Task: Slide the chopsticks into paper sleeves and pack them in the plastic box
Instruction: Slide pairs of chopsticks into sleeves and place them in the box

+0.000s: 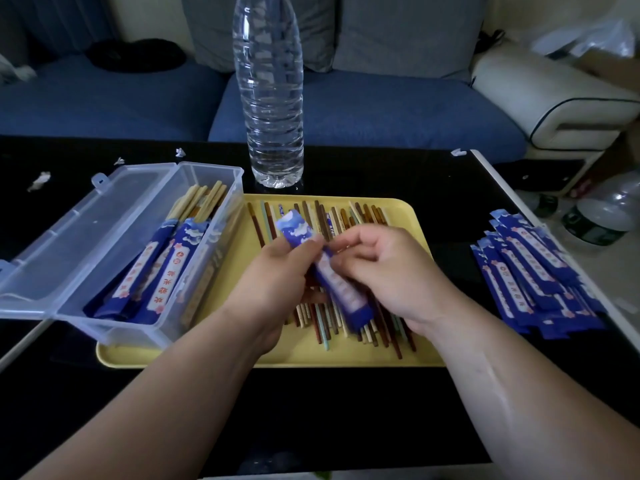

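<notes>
Both hands hold one blue paper sleeve [341,289] above the yellow tray [408,209]. My left hand [277,271] pinches the sleeve near its upper end, and my right hand [388,268] grips its middle from the right. Loose chopsticks [325,216] of several colours lie across the tray beneath the hands. The clear plastic box [214,244] stands at the tray's left with its lid [86,230] folded open, holding several sleeved chopsticks [169,271] whose pale tips stick out at the far end. A pile of empty blue sleeves [533,282] lies on the right.
A tall clear water bottle [270,98] stands just behind the tray on the black table [346,410]. Small paper scraps [40,180] lie at the far left. A blue sofa [346,105] runs behind the table. More bottles [602,213] sit on the floor at the right.
</notes>
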